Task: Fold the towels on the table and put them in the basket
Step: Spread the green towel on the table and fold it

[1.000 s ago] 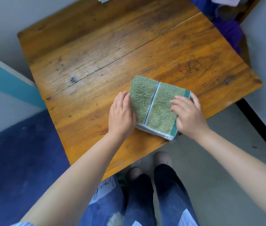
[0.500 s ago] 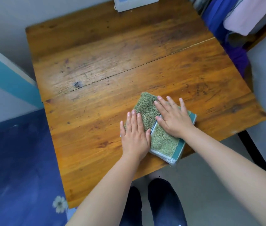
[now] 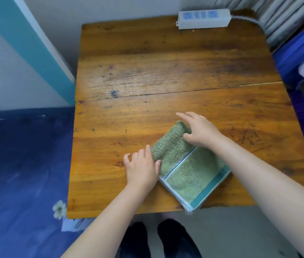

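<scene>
A green towel (image 3: 190,170) with a pale stripe and a teal band lies folded on the wooden table (image 3: 166,71), its near corner hanging over the front edge. My left hand (image 3: 142,168) rests at the towel's left edge, thumb on the cloth and fingers on the wood. My right hand (image 3: 201,131) hovers over the far corner with straight fingers pointing left, its thumb touching the towel. The towel's far-left part bulges up between the two hands. No basket is in view.
A white power strip (image 3: 203,18) with its cable lies at the table's back edge. Blue and pink fabric (image 3: 303,58) is piled off the right side. A blue flowered cloth (image 3: 21,174) spreads on the left. My feet (image 3: 158,239) stand below the front edge.
Both hands lay flat on the towel half a second ago. Now the left has slid to its left edge and the right has moved to the far corner, which bulges up.
</scene>
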`<state>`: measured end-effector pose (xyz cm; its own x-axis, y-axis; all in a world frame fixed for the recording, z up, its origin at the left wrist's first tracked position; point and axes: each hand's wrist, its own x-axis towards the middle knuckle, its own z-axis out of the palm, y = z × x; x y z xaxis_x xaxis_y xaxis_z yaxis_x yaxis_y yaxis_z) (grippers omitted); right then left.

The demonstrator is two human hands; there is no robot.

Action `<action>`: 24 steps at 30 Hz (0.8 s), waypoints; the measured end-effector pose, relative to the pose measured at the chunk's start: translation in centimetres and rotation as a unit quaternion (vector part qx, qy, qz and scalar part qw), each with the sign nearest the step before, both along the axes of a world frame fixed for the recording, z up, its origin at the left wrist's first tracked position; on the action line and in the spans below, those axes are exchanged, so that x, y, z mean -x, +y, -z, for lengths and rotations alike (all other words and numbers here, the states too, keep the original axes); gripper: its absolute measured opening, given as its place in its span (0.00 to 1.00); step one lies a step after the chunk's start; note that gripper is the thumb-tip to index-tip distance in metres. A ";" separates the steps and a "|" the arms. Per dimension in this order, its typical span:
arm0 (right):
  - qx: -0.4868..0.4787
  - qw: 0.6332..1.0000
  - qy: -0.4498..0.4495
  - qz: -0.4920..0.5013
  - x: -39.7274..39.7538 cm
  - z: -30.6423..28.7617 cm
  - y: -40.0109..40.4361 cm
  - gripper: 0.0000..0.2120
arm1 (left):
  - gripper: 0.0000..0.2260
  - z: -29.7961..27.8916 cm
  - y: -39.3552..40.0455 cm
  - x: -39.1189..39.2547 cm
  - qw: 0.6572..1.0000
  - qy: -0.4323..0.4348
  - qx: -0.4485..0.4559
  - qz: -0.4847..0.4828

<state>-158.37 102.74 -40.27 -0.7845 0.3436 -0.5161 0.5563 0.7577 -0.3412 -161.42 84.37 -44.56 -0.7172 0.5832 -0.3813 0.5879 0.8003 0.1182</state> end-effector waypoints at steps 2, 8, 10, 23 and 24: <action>0.019 0.998 -0.050 -0.036 1.4 -0.1 0.9 0.28 | 0.25 -0.5 0.5 -0.3 0.998 -0.030 0.022 -0.044; 0.048 0.992 -0.079 -0.083 2.3 -1.2 1.3 0.19 | 0.15 -1.6 2.8 0.7 0.977 -0.136 0.075 -0.148; 0.059 0.991 -0.078 -0.092 2.2 -1.6 1.3 0.14 | 0.13 -1.8 2.8 1.4 0.970 -0.167 0.076 -0.161; 0.118 0.980 0.093 -0.129 2.8 -7.1 -4.4 0.21 | 0.09 -9.1 -8.8 3.9 0.926 -0.265 -0.197 -0.185; 0.125 0.977 0.110 -0.132 3.1 -7.8 -5.3 0.20 | 0.11 -9.8 -10.2 3.8 0.924 -0.246 -0.219 -0.197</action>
